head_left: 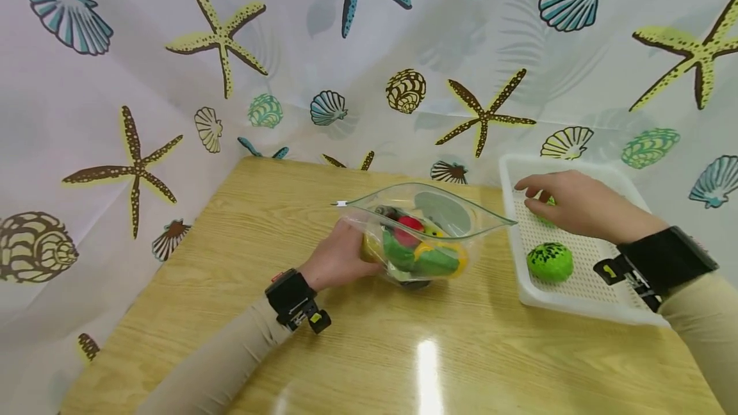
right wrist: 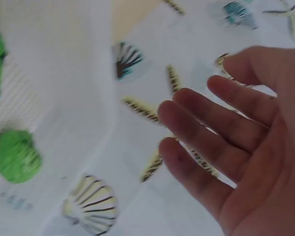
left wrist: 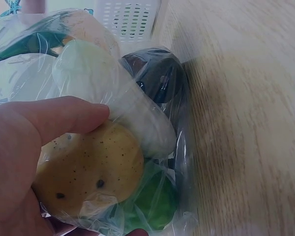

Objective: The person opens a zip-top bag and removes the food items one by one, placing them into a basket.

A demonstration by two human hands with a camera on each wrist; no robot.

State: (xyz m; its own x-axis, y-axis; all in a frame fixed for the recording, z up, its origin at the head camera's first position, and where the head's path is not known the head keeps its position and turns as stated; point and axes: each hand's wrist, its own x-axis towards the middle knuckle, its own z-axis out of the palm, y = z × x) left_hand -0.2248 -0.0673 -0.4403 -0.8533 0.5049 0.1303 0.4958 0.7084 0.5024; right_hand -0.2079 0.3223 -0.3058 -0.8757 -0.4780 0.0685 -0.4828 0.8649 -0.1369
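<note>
A clear zip bag (head_left: 423, 242) stands on the table with its mouth spread wide, packed with several play vegetables and fruits. My left hand (head_left: 343, 255) grips its left side. In the left wrist view, the thumb presses the plastic over a brown, dark-spotted potato-like piece (left wrist: 91, 167); a whitish long piece (left wrist: 123, 105), a green one (left wrist: 152, 196) and a dark one (left wrist: 160, 73) show beside it. Over the white basket (head_left: 594, 312), my right hand (head_left: 576, 203) hovers with loosely bent fingers, holding nothing. A bright green, dark-speckled broccoli-like piece (head_left: 550, 262) lies in the basket; another is partly behind the hand.
The wooden table (head_left: 259, 210) runs around the bag. A white curtain (head_left: 369, 69) printed with starfish and shells hangs along its back and left side. The basket's raised rim stands right of the bag.
</note>
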